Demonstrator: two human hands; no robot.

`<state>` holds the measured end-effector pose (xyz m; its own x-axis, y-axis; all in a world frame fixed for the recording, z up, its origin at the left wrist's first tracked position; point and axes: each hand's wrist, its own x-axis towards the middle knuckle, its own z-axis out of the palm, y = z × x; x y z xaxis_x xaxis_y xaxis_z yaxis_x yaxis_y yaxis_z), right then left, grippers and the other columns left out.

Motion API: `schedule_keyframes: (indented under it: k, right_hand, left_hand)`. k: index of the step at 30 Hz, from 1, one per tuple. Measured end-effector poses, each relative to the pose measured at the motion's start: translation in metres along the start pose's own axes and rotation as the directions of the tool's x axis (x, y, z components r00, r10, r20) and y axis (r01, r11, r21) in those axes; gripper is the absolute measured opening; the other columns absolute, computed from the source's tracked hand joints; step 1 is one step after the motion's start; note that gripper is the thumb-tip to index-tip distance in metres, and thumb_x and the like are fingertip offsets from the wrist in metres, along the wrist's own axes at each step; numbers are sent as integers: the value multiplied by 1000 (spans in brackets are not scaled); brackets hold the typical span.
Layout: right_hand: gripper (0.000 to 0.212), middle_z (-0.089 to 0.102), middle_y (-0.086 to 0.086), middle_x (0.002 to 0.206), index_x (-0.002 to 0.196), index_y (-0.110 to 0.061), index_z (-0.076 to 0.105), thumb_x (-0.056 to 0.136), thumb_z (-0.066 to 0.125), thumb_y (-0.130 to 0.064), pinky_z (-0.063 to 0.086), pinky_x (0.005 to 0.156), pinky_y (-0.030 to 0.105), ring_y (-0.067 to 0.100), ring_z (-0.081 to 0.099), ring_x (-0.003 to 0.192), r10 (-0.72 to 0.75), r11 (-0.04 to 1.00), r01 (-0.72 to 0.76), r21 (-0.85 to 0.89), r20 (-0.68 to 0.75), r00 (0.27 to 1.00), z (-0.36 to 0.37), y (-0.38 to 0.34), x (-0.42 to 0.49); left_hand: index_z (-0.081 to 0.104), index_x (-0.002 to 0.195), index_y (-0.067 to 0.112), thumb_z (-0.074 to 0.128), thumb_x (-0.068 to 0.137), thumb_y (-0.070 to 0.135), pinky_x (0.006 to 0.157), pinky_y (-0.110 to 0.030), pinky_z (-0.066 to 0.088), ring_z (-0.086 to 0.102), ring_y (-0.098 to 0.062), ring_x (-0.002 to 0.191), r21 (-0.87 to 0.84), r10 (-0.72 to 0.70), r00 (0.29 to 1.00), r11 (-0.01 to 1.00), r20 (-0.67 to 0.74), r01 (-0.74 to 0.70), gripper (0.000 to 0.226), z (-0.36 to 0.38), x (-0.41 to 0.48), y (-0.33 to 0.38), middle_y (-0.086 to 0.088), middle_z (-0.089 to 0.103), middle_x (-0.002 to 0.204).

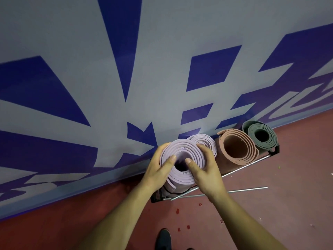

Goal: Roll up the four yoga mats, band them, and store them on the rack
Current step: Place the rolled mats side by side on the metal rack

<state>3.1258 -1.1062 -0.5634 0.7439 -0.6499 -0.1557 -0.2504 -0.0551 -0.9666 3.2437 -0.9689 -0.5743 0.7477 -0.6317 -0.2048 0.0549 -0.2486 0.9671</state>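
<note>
flooring (279,204) lies red below grey-blue wall (72,42), where left hand (158,170) and right hand (207,170) grips clasp lilac mat (183,147).

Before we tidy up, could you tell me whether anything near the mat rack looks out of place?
A thin metal rod lies on the red floor in front of the rack, seemingly detached from its frame; small red scraps are scattered nearby.

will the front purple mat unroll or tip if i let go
Likely loosens slightly: the front purple mat shows gaps in its coil. Probably light, squashy, given thick foamy layers. The rack rail should keep it upright.
</note>
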Motion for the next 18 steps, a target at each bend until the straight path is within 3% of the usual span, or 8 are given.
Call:
schedule_keyframes:
  k: [6, 13, 18]
  right_hand:
    - [46, 57, -43, 116, 121, -47, 53, 92, 75, -19, 43, 89, 2, -14, 56, 115, 3, 1000, -3, 12, 2, 1000, 2, 0, 14]
    - [50, 58, -41, 119, 122, -47, 53, 92, 75, -14, 40, 87, -1, -16, 55, 114, -64, 998, 64, -1, 22, 998, 0, -20, 7]
    - [51, 60, -38, 120, 123, -47, 54, 92, 75, -12, 42, 87, 0, -13, 57, 115, -73, 997, 73, 5, 52, 996, -2, -22, 7]
  left_hand:
    - [52, 129, 52, 61, 89, 55, 90, -15, 51, 60, -6, 120, -11, -13, 1000, 1000, 16, 13, 41, -4, 11, -1, 20, 62, 126]
    - [54, 133, 41, 63, 92, 46, 92, -16, 49, 61, -10, 120, -76, 30, 999, 997, -34, -33, 42, -11, -3, 9, 13, 63, 128]
    - [55, 130, 46, 63, 90, 50, 92, -13, 47, 60, -8, 120, -55, 46, 995, 997, -87, -51, 41, -8, -7, 13, 16, 63, 128]
